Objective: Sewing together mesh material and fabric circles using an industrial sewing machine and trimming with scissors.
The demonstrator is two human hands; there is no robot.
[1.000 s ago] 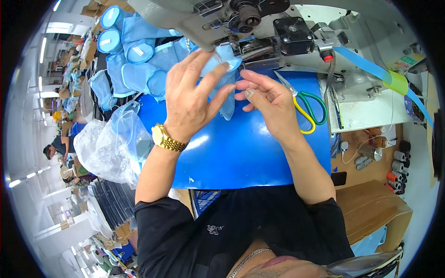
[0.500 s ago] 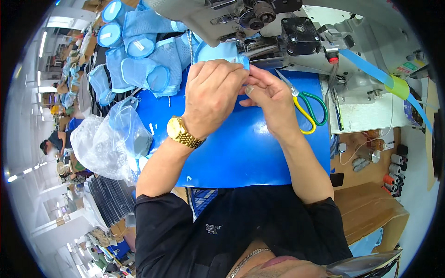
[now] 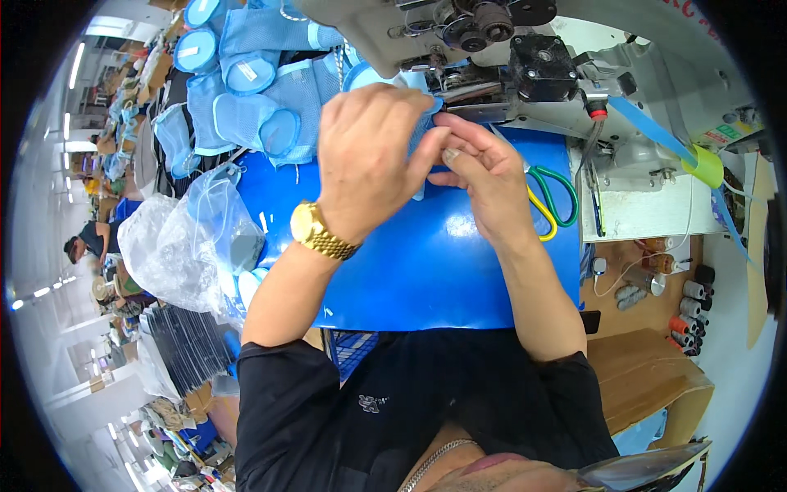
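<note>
A light blue mesh bag lies at the front of the grey sewing machine, its edge running toward the machine's metal guide. My left hand, with a gold watch on the wrist, is bent over the bag; its fingertips are hidden behind the hand and the thumb stretches toward my right hand. My right hand is closed, thumb against fingers, at the bag's right edge. Most of the bag is covered by my hands. Scissors with green and yellow handles lie just right of my right hand.
More blue mesh bags are heaped at the back left. A clear plastic bag hangs at the left of the blue table. Blue tape runs through a yellow-green roll at the right. Thread spools stand farther right.
My left hand has lifted and shifted slightly left, its thumb spreading so more blue mesh shows between the hands. My right hand stays close to the bag's edge. The whole view has shifted slightly.
</note>
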